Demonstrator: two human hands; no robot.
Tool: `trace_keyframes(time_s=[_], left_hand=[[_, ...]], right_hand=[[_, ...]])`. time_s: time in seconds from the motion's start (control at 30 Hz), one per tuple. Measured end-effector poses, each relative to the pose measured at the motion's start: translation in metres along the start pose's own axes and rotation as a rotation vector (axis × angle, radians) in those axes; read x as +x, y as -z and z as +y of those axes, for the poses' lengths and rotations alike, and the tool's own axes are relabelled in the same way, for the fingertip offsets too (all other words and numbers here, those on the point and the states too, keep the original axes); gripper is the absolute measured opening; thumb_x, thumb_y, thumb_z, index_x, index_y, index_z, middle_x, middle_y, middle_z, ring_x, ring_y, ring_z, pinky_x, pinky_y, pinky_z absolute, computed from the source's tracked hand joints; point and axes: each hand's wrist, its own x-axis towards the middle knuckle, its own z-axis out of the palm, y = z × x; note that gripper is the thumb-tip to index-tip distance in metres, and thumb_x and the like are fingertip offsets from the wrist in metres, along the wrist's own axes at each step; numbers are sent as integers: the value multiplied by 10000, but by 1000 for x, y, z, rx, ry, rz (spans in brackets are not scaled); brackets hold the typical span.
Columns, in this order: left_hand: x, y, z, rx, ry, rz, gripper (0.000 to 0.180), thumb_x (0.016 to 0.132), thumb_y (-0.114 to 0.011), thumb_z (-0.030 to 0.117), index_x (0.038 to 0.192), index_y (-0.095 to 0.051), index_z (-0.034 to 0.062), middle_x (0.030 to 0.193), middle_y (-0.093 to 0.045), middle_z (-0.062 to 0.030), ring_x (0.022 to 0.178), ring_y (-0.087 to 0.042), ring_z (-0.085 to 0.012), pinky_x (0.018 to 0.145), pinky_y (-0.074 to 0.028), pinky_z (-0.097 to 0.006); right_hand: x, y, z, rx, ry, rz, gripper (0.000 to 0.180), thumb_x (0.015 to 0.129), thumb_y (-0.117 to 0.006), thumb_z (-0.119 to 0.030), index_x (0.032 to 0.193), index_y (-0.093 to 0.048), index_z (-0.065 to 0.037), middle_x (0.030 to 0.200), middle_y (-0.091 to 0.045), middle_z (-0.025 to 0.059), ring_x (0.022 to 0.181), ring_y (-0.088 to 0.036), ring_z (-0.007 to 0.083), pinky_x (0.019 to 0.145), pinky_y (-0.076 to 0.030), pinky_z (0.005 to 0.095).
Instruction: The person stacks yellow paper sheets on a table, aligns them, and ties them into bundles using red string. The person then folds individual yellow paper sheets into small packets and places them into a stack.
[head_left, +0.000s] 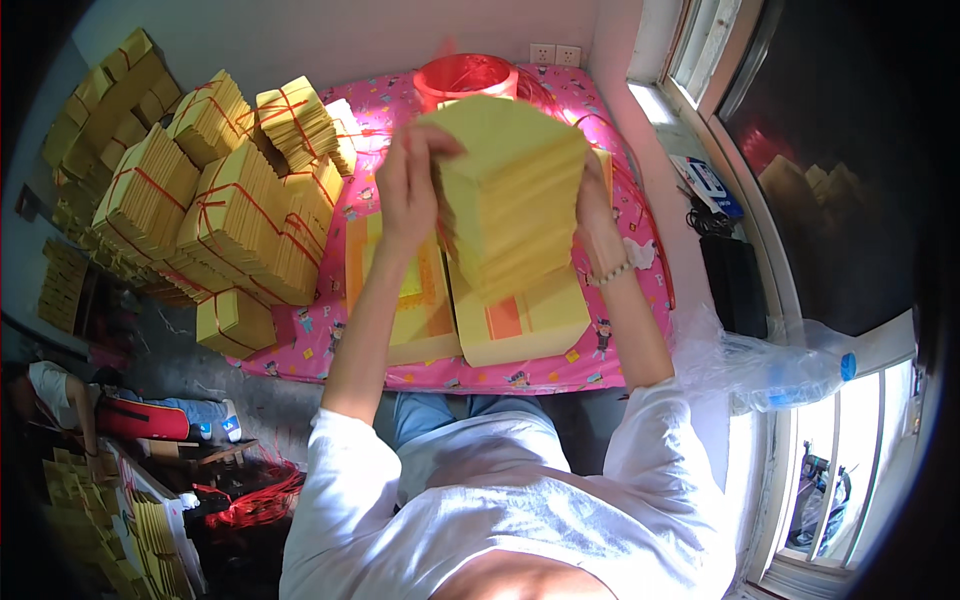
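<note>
paper stack [512, 200] held between left fingers [436, 143], right fingers [590, 182] | pink table [298, 350] below stack | window [840, 200] right of stack

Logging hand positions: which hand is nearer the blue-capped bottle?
Right. The right hand is left of the bottle; the left hand is farther left, across the held stack.

The right-hand window [856, 440] glares brightly; the paper stack [515, 205] seems motion-blurred.
</note>
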Motion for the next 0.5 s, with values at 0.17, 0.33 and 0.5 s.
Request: trace_keyframes(time_s=[0.17,0.33,0.5], left_hand=[[-42,13,26,13,-84,-117,246,1018,-304,124,991,-515,0,817,-636,-112,727,-632,-176,694,-491,-288],[-32,23,41,68,167,-65,256,1025,-288,154,1037,-494,3,723,-631,-88,695,-634,-158,651,-492,-271],[0,14,51,-156,502,52,300,1033,-287,212,1020,-509,12,662,-608,-58,605,-616,-128,570,-472,-249]], right_hand=[[0,45,26,40,-15,-210,59,949,-557,-134,948,-543,-76,936,-628,-1,811,-575,58,684,-484,235],[22,15,-21,-258,-42,-252,120,940,-578,-168,973,-597,-54,999,-664,37,867,-641,119,719,-506,260],[55,-8,-40,-386,61,-360,178,915,-615,-214,976,-666,-55,948,-685,24,906,-655,132,816,-523,274]])
